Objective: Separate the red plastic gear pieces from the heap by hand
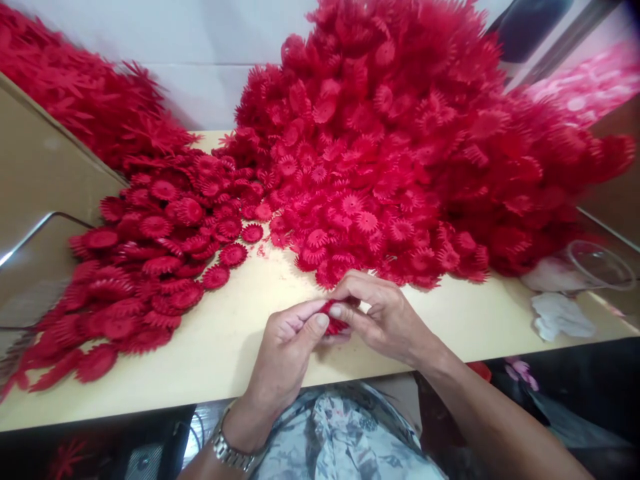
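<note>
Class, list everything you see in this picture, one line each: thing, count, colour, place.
Held piece: one, red, lower centre
Table: one, pale yellow, centre
Large heap: one, red, centre to right
Round toothed pieces: many, dark red, left
Star-like pieces: many, red, upper left
Pink pieces: many, pink, upper right
Container: one, clear, right
Tissue-like wad: one, white, beside container
Wall: one, whitish, behind
Panel: one, brownish, left edge
Below table: items too unclear to list
Patterned garment: one, pale blue-grey, bottom centre
Wristwatch: one, silver, left wrist
Left hand: one, bare, gripping held piece
Right hand: one, bare, gripping held piece
</note>
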A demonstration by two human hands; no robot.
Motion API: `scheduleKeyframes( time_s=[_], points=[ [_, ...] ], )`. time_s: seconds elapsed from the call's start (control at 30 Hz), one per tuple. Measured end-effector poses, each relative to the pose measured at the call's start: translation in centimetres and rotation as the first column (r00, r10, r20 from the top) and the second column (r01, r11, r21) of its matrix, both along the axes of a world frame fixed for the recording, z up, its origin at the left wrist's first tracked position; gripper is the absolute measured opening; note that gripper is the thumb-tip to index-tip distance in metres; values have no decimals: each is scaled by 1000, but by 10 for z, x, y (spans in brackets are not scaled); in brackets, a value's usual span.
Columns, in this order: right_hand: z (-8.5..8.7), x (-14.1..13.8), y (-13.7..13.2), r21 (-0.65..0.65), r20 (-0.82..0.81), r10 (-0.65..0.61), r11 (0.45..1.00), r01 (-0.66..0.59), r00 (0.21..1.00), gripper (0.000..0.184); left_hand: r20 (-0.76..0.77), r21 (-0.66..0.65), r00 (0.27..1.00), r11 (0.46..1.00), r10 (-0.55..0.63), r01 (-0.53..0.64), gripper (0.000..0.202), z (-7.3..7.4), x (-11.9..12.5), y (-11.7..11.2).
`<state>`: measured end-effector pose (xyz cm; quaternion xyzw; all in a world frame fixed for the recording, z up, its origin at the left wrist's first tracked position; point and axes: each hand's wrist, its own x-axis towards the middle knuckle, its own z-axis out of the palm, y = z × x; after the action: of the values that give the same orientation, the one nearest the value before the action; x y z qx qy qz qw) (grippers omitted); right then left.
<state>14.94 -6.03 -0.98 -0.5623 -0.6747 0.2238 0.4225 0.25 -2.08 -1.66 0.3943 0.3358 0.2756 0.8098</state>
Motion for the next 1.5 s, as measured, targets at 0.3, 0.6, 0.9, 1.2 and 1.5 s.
scheduleKeyframes(
  time_s=[0.3, 0.6, 0.9, 1.2, 1.5],
  points=[
    [-6, -9, -6, 197, 162, -200, 966, 167, 966, 11, -3, -82, 993, 989, 120, -119, 14, 3, 5, 1],
    [-9, -11, -7, 220, 300, -203, 966, 139, 932, 13, -124, 104, 990, 993, 64, -51, 19, -9, 2, -1],
    [31, 34, 21, 390, 92, -612, 748, 537, 785, 15, -133, 54, 964, 973, 229, -223, 14, 9, 5, 11],
    [62, 102, 42, 417, 646, -641, 750, 513, 413, 12, -50, -229, 995, 969, 87, -96, 12, 13, 14, 13],
    [3, 3, -5, 131, 409, -108, 990, 58, 906, 14, 14, -147, 999, 988, 45, -43, 14, 4, 19, 1]
  ],
)
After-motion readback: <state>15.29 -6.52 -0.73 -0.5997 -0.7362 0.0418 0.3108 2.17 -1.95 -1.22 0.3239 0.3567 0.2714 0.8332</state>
